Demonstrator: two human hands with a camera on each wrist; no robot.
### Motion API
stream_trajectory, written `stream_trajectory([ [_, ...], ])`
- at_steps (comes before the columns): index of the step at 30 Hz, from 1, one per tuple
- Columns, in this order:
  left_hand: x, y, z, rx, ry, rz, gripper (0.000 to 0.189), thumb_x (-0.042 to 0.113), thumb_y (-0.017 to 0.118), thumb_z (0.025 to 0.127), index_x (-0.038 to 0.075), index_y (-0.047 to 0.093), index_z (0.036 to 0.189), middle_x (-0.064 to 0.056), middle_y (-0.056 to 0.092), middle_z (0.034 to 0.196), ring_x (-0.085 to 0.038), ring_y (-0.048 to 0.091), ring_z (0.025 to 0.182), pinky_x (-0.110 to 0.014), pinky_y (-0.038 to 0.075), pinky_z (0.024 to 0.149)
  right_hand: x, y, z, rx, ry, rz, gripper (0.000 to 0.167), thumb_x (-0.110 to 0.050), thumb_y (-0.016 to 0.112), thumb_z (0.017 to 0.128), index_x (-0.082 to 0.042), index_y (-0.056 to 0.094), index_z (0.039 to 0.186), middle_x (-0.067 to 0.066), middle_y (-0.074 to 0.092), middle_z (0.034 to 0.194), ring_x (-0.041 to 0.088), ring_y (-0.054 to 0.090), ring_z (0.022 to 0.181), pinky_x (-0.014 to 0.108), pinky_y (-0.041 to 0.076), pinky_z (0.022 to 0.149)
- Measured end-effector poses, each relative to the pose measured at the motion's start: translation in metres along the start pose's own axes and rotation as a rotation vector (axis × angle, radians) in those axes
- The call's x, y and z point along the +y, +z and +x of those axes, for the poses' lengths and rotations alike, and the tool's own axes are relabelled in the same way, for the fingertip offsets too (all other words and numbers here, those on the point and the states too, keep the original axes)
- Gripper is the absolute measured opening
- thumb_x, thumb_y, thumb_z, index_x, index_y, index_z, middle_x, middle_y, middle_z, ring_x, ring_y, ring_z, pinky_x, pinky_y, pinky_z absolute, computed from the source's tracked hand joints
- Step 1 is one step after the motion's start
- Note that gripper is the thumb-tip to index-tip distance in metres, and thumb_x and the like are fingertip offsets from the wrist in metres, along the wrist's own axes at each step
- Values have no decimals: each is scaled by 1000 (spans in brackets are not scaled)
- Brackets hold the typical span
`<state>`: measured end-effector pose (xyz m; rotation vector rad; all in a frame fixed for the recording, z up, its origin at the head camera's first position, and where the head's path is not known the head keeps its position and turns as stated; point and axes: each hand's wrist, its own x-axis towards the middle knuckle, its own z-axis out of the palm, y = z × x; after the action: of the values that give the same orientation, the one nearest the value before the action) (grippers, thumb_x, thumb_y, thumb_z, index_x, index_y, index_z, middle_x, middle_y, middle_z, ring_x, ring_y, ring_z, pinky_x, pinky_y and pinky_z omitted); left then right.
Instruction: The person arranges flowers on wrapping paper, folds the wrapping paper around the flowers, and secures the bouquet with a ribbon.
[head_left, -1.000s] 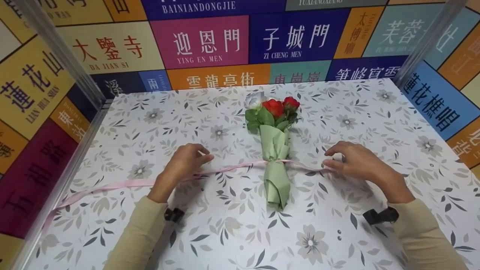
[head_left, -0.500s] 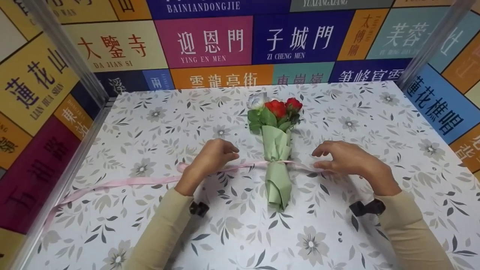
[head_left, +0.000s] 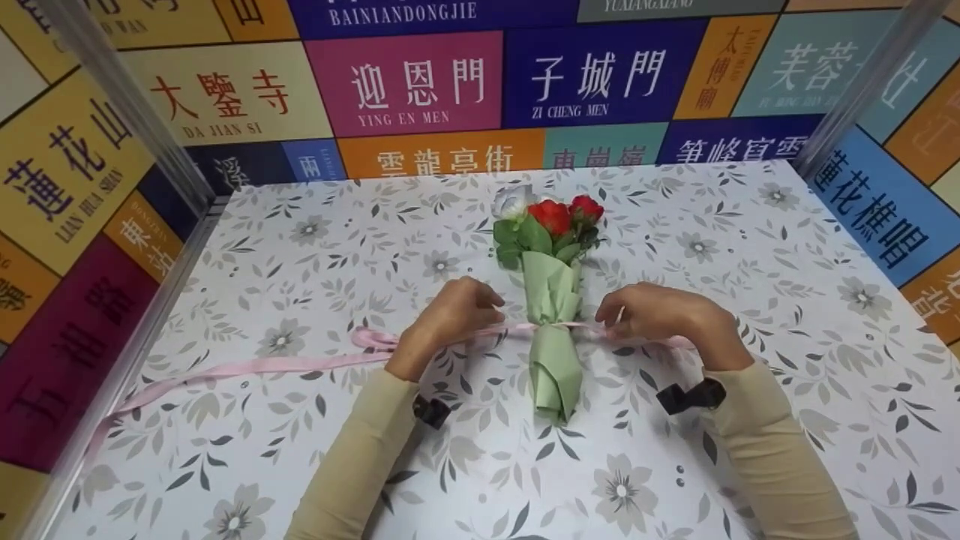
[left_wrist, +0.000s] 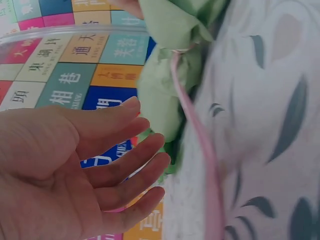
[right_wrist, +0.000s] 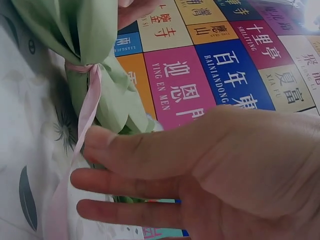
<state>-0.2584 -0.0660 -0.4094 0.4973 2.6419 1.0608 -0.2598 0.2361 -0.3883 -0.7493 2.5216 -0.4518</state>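
A small bouquet (head_left: 555, 367) in pale green wrapping lies on the table, its two red roses (head_left: 550, 217) and a whitish bloom (head_left: 513, 202) toward the back. Pink ribbon (head_left: 255, 366) circles its waist, one end running far left past a loose loop, the other going right. My left hand (head_left: 456, 313) hovers just left of the bouquet; the left wrist view shows its fingers (left_wrist: 130, 162) loosely spread, holding nothing, with the ribbon beyond them. To the right, my right hand (head_left: 667, 316) has its thumb (right_wrist: 102, 140) right at the ribbon, its fingers extended and apart from the thumb.
A white cloth with grey leaves and flowers covers the table (head_left: 622, 480). Colourful panels with Chinese lettering (head_left: 405, 82) stand behind and at both sides. Clear edging (head_left: 161, 304) runs along the left side. Each wrist wears a black camera mount (head_left: 691, 396).
Both hands have moved inward toward the bouquet, the left going right and the right going left. The ribbon loop behind the left wrist has come into sight. The bouquet stays in place.
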Motion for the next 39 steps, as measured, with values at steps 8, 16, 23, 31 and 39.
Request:
stream_trajectory([
  [8,-7,10,5,-68,-57,38,29,11,76,87,0,74,114,-16,76,108,-28,71,97,-36,58,85,7,4,4,14,20,-31,22,-15,73,87,-8,74,108,8,75,104,24,68,96,44,54,87],
  [16,-12,19,6,-22,-38,118,12,11,81,79,7,82,90,-9,79,93,-24,72,80,-26,56,67,10,9,6,-37,68,-18,10,-16,76,86,-14,77,95,-1,71,82,12,57,72,27,46,65],
  [23,-14,17,6,-3,-46,68,10,15,78,83,7,80,79,-4,75,77,-12,54,62,-20,41,53,11,8,5,-68,105,-47,4,-15,73,85,-16,76,89,-2,65,78,13,53,72,26,43,63],
  [31,-15,8,2,-287,-80,158,21,29,71,93,10,73,87,4,60,78,-12,53,72,-23,42,62,14,7,4,-95,154,-9,5,-18,69,90,-14,73,90,1,69,76,13,60,68,27,46,61],
  [39,-18,3,2,-302,-7,196,15,22,67,95,10,76,95,-1,69,88,-12,56,76,-23,44,68,17,8,5,-97,165,-19,7,-14,67,88,-14,74,91,1,69,78,14,59,70,27,46,63],
])
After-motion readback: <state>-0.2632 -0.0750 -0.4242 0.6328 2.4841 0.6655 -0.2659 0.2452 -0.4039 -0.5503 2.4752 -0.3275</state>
